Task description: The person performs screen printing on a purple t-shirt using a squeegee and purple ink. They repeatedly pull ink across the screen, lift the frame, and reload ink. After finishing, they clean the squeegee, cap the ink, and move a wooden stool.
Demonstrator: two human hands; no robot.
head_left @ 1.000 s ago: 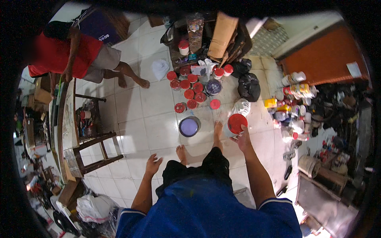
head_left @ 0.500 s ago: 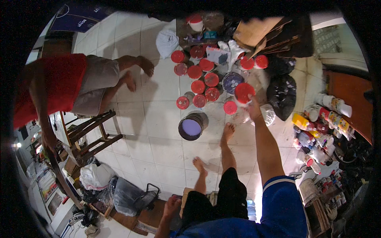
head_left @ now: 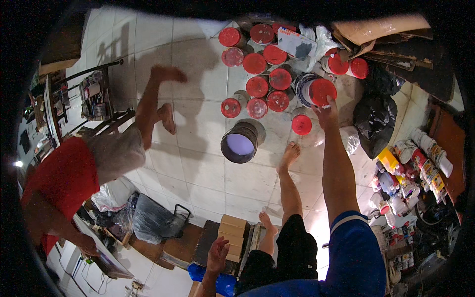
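My right hand (head_left: pixel 325 113) is closed round the edge of a red-lidded tub (head_left: pixel 321 91), held up over a dark-rimmed bucket (head_left: pixel 300 84) that it partly covers. Down by my lap, my left hand (head_left: pixel 217 254) hangs with loosely bent fingers and nothing visible in it. On the tiled floor in front of me stands a black bucket (head_left: pixel 239 148) with pale lilac liquid inside. Several red-lidded tubs (head_left: pixel 257 86) are grouped beyond it, and a single red-lidded tub (head_left: pixel 301 124) stands nearer my foot.
A person in a red top (head_left: pixel 67 168) leans at the left beside a wooden rack (head_left: pixel 111 119). Black plastic bags (head_left: pixel 376 121) and stacked cardboard (head_left: pixel 386 29) lie to the right. Coloured bottles (head_left: pixel 396 168) crowd the right wall. Brown boxes (head_left: pixel 231 235) sit near my left hand.
My right hand and its tub have shifted slightly right and farther away. My left hand has risen a little, fingers looser. The person in red has moved down and nearer. My view has shifted.
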